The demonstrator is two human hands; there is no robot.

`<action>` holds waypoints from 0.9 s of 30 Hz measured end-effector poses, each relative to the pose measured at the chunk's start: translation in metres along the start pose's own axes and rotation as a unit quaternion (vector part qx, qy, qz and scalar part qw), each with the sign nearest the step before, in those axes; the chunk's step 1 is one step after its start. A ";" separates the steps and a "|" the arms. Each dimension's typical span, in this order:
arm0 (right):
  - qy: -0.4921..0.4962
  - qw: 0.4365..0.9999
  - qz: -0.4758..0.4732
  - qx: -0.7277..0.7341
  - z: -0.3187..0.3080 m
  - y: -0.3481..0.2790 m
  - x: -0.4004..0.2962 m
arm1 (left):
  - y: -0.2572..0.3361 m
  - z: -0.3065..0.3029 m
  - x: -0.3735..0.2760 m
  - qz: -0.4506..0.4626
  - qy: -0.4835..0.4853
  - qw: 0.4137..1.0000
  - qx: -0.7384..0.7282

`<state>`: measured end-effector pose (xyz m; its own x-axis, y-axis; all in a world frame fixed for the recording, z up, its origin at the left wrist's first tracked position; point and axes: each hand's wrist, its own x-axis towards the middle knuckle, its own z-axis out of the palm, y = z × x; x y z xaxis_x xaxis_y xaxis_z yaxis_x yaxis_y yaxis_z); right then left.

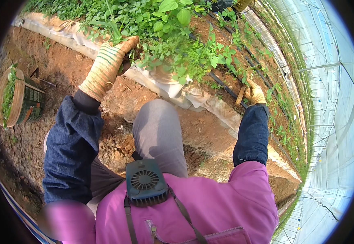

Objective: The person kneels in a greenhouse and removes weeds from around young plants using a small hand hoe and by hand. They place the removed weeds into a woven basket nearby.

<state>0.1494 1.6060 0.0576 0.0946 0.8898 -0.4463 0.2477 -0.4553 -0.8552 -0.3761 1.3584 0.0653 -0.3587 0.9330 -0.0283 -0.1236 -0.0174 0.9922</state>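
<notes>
My left hand (111,62), in a striped knit work glove, is at the near edge of the planted bed, closed around some green plants (114,30) with grassy leaves. My right hand (254,94), in a similar glove, grips a tool by its wooden handle (240,96) over the bed's soil; the tool's head is hidden or too small to tell. Between my hands grow low leafy plants (177,52), and a black drip irrigation hose (222,84) runs through them towards my right hand.
A bucket (32,102) with pulled greenery stands on the soil path at the left. Pale plastic sheeting (164,88) edges the bed. More black hoses (256,67) cross it. Part of another person's glove (241,4) shows at the top. The greenhouse film wall (332,100) rises on the right.
</notes>
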 end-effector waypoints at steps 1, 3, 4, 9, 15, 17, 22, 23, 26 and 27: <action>0.003 1.000 0.009 -0.022 -0.002 0.000 -0.014 | 0.002 -0.003 -0.001 0.015 -0.006 1.000 0.022; -0.040 0.998 -0.003 -0.046 0.006 0.011 -0.042 | 0.006 -0.007 -0.002 -0.058 -0.003 0.998 -0.012; -0.069 0.997 -0.010 -0.030 0.015 0.019 -0.054 | 0.006 -0.008 -0.004 -0.084 -0.002 0.996 -0.036; -0.043 0.985 -0.098 -0.138 0.075 0.037 -0.072 | 0.003 -0.004 -0.005 -0.099 0.007 0.992 -0.077; 0.111 0.778 -0.241 -0.570 0.141 0.057 -0.050 | 0.005 -0.010 -0.010 -0.011 -0.019 1.000 -0.001; 0.098 0.789 -0.250 -0.553 0.145 0.057 -0.043 | 0.009 -0.010 -0.012 -0.106 0.011 0.991 -0.087; -0.006 0.915 -0.182 -0.359 0.137 0.051 -0.046 | 0.012 -0.011 -0.018 -0.006 0.023 0.998 -0.058; -0.003 0.960 -0.084 -0.268 0.136 0.048 -0.051 | 0.012 -0.014 -0.019 0.008 0.023 0.998 -0.051; -0.018 0.898 -0.238 -0.370 0.162 0.047 -0.066 | 0.013 -0.019 -0.018 0.061 0.009 0.998 0.000; -0.011 0.874 -0.285 -0.394 0.174 0.046 -0.071 | 0.014 -0.021 -0.017 0.040 0.013 0.999 -0.010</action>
<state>-0.0141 1.5167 0.0046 -0.2763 0.9609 -0.0200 0.8366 0.2302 -0.4972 -0.3909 1.3353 0.0771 -0.3923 0.9186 0.0485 -0.1109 -0.0996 0.9888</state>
